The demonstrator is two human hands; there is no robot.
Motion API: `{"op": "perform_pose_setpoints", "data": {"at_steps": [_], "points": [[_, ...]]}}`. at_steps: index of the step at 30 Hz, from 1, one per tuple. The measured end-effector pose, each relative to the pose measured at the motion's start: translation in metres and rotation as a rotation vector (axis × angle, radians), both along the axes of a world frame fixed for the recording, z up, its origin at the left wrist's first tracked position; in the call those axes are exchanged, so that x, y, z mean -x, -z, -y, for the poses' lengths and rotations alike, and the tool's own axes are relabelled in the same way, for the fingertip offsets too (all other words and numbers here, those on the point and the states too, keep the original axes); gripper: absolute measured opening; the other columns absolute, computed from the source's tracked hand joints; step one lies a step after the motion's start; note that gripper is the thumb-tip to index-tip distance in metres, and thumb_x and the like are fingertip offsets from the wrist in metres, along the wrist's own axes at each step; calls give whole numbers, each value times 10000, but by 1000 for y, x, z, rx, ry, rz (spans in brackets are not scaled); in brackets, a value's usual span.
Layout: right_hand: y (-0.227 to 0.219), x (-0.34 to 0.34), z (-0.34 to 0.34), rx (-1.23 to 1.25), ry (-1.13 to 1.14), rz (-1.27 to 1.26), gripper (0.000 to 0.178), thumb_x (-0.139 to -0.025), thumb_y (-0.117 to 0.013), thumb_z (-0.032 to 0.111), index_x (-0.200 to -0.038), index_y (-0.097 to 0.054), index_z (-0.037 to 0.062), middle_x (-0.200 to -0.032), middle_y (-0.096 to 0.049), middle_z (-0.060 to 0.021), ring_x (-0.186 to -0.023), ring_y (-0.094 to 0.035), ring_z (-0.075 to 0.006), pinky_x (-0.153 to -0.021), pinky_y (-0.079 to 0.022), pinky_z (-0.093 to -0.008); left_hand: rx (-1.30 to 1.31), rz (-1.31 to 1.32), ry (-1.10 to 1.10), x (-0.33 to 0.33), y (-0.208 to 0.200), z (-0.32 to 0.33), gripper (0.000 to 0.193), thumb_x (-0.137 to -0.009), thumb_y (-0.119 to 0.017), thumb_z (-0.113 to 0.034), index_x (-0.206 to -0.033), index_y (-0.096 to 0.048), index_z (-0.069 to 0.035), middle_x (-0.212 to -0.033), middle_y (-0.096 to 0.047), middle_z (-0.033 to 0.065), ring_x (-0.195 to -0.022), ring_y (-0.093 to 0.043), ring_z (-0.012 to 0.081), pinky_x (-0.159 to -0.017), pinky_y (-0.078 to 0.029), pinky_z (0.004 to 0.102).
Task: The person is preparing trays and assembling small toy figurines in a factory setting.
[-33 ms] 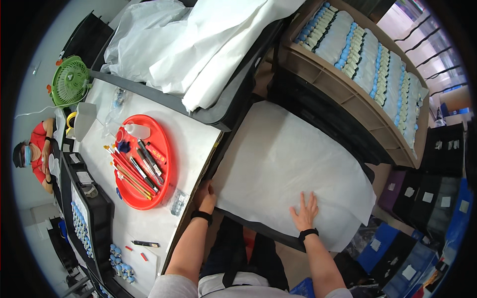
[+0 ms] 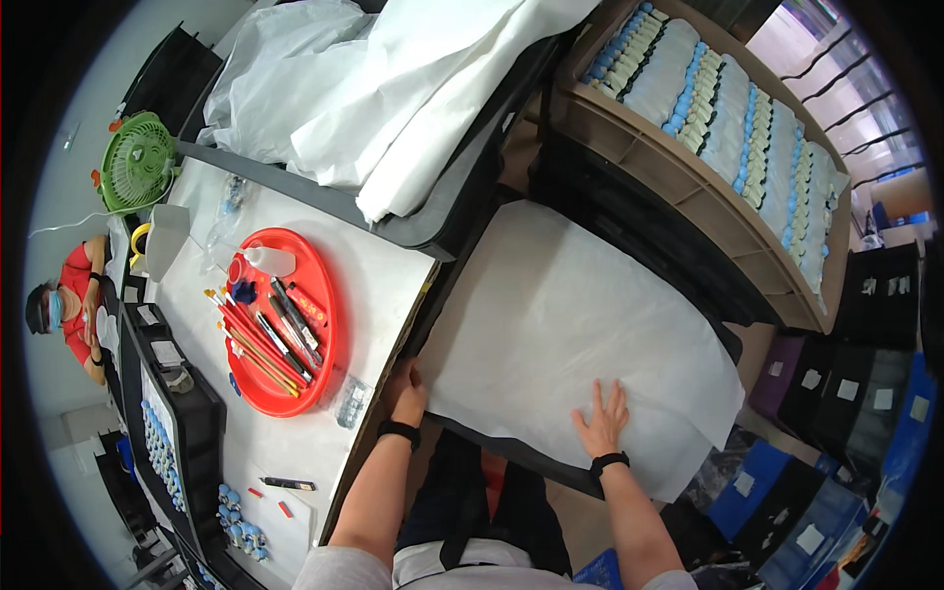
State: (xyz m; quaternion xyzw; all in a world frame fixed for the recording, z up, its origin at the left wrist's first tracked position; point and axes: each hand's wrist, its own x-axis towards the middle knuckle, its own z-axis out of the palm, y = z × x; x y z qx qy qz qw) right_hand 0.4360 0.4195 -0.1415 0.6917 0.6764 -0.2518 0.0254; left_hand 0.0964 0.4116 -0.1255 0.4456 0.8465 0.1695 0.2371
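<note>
White sheet (image 2: 560,315) lies spread over a black bin (image 2: 516,459) just in front of the person, to the right of the white tabletop (image 2: 379,285), its near right corner drooping past the rim. It looks thin, whether paper or thin foam I cannot tell, so it should be very light and limp, probably a little slippery, and apt to crease or tear if pulled hard at one point. The left hand (image 2: 404,388) is at the near left corner with its fingers curled in; whether they pinch the edge is hidden. The right hand (image 2: 603,423) rests on the near right part, fingers spread and palm down, gripping nothing. The loose right edge seems the easiest place to take hold, along with the near left corner; two hands well apart would keep it flatter, since one alone would likely let it sag and fold.
</note>
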Motion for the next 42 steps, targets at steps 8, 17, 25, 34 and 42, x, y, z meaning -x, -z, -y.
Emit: {"op": "perform_pose_setpoints", "data": {"at_steps": [8,17,25,34,42], "points": [[16,2,3,-5,-17,-59,733,-706,-651,317,-1323,-286,166,-1382,-132,-195,-1256,-141,-371,-951,-184,-528,-129,-203,752,-67,-69,-35,455,-711,-583,-70,-1146,-455,-110,-1292,-337,150,-1188,-298,377,-918,-298,526],[22,9,-3,17,-35,-113,733,-702,-648,327,-1320,-299,143,-1381,-129,-201,-1256,-129,-381,-957,-153,-520,232,-381,764,-67,5,-65,802,-707,-648,-316,-1353,-188,-195,-1397,-69,181,-1267,-125,396,-931,-228,607],[30,3,0,-11,23,-85,739,-660,-685,301,-1296,-339,152,-1373,-154,-184,-1251,-152,-365,-940,-183,-534,533,-226,845,-107,-42,-95,837,-699,-643,-316,-1357,-155,-147,-1411,-60,184,-1290,-72,387,-948,-184,612],[32,15,-4,-69,79,-77,728,-597,-714,299,-1245,-411,160,-1360,-188,-177,-1226,-198,-354,-901,-221,-522,462,-340,897,-104,18,-194,895,-682,-679,-298,-1364,-105,-214,-1412,88,159,-1299,2,381,-927,-280,599],[28,17,-9,-17,151,-110,711,-599,-707,259,-1240,-415,161,-1361,-167,-187,-1231,-173,-372,-909,-208,-544,607,-356,841,-108,40,-235,832,-781,-576,-310,-1379,-10,-190,-1410,134,165,-1303,93,350,-1020,-101,549]]}}
